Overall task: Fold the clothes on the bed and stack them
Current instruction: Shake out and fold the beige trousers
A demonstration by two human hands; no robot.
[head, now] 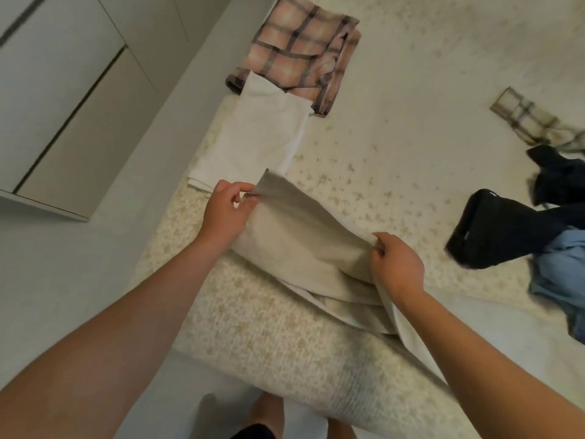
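Note:
A beige garment [297, 239] lies partly folded near the bed's front edge, its lower part draping over the side. My left hand [224, 210] pinches its upper left corner. My right hand [395, 264] grips its right edge, lifting a fold. Behind it lies a folded white garment [262, 137], and beyond that a folded pink plaid garment [300, 52]. At the right lie unfolded clothes: a black piece [493, 229], a dark navy piece [557, 175], blue denim [560, 270] and a beige plaid piece [531, 122].
The bed [411, 90] has a cream cover with small speckles. A pale floor [63, 264] runs along its left side, with white cabinet doors [63, 90] beyond. My feet show at the bottom edge.

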